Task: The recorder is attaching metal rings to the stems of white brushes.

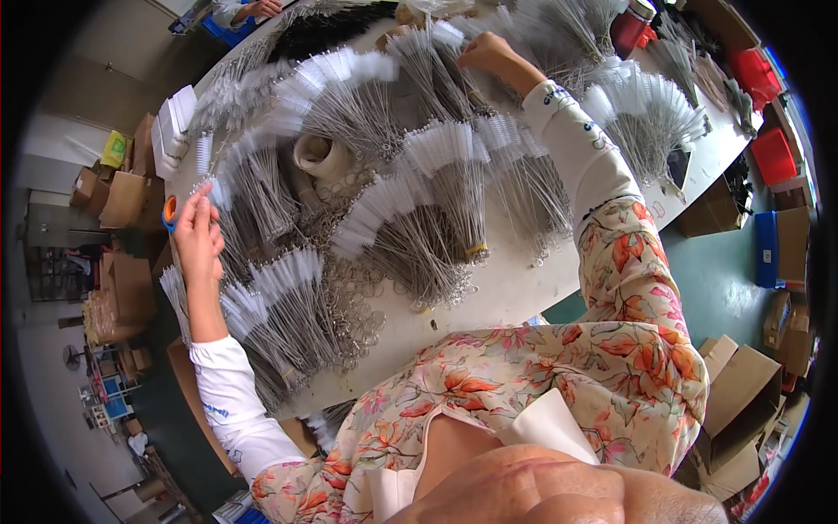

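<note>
My left hand (199, 240) is at the table's left edge, fingers curled together. A single white-bristled wire brush (203, 154) stands out just beyond its fingertips; whether the hand grips it is unclear. Beside this hand lies a bundle of wire brushes (262, 188). My right arm stretches to the far side, where my right hand (496, 59) has its fingers bent and pressed together by the bristle ends of another brush bundle (434, 65). What those fingers hold is hidden. A yellow-banded bundle (454, 188) rests mid-table, with looped wire ends toward me.
More brush bundles (646, 118) cover the white table (515, 293). A cream roll (321, 157) stands among them. An orange-and-blue ring-shaped thing (169, 212) is beside my left hand. Cardboard boxes (742, 393) and red bins (773, 157) flank the table. Another person's hand (262, 9) shows at the far end.
</note>
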A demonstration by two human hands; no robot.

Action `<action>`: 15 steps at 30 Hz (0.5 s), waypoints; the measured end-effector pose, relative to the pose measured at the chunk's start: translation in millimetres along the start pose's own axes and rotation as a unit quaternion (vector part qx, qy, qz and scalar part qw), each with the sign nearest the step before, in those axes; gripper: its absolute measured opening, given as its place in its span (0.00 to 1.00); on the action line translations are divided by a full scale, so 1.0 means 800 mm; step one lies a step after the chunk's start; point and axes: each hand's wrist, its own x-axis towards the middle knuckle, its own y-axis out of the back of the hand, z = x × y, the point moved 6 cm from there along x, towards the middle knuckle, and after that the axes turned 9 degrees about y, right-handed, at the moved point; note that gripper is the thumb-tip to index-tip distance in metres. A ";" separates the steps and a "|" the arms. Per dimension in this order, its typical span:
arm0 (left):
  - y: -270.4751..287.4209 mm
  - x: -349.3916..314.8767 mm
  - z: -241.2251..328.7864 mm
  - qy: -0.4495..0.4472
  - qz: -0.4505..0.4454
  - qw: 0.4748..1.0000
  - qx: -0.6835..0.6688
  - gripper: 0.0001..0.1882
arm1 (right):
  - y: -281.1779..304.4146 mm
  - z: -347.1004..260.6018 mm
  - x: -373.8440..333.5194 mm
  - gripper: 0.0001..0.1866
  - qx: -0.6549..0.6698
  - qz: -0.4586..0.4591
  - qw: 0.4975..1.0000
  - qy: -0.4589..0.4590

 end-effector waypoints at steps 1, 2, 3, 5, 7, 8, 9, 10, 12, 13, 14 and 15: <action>0.004 -0.015 -0.002 -0.004 0.006 1.000 -0.002 0.14 | 0.008 -0.009 0.001 0.18 0.000 0.001 1.000 0.007; 0.002 -0.030 -0.008 0.013 -0.025 0.999 -0.043 0.14 | 0.029 -0.015 0.001 0.17 0.012 0.065 0.998 0.015; -0.007 -0.039 -0.015 0.036 -0.058 0.994 -0.084 0.14 | 0.043 -0.017 0.000 0.16 0.023 0.124 0.992 0.019; -0.032 -0.057 -0.019 0.055 -0.101 0.987 -0.114 0.15 | 0.082 -0.024 -0.010 0.15 0.000 0.240 0.967 0.084; -0.048 -0.094 -0.018 0.051 -0.086 0.977 -0.189 0.15 | 0.106 -0.102 -0.044 0.12 0.079 0.278 0.940 0.181; -0.055 -0.110 -0.009 0.005 -0.130 0.971 -0.198 0.14 | 0.116 -0.134 -0.063 0.12 0.080 0.270 0.940 0.192; -0.064 -0.117 -0.004 -0.026 -0.136 0.971 -0.193 0.14 | 0.116 -0.156 -0.078 0.12 0.203 0.193 0.938 0.204; -0.077 -0.124 0.003 -0.054 -0.144 0.972 -0.176 0.15 | 0.104 -0.175 -0.095 0.13 0.321 0.111 0.917 0.207; -0.109 -0.145 0.018 -0.098 -0.151 0.972 -0.151 0.14 | 0.080 -0.218 -0.135 0.14 0.461 0.030 0.846 0.267; -0.127 -0.154 0.021 -0.113 -0.153 0.971 -0.145 0.14 | 0.073 -0.251 -0.171 0.14 0.500 0.002 0.823 0.270; -0.144 -0.164 0.027 -0.145 -0.129 0.974 -0.113 0.12 | 0.062 -0.267 -0.198 0.10 0.566 -0.010 0.769 0.298; -0.163 -0.173 0.031 -0.176 -0.111 0.975 -0.079 0.10 | 0.040 -0.257 -0.206 0.10 0.597 -0.061 0.727 0.334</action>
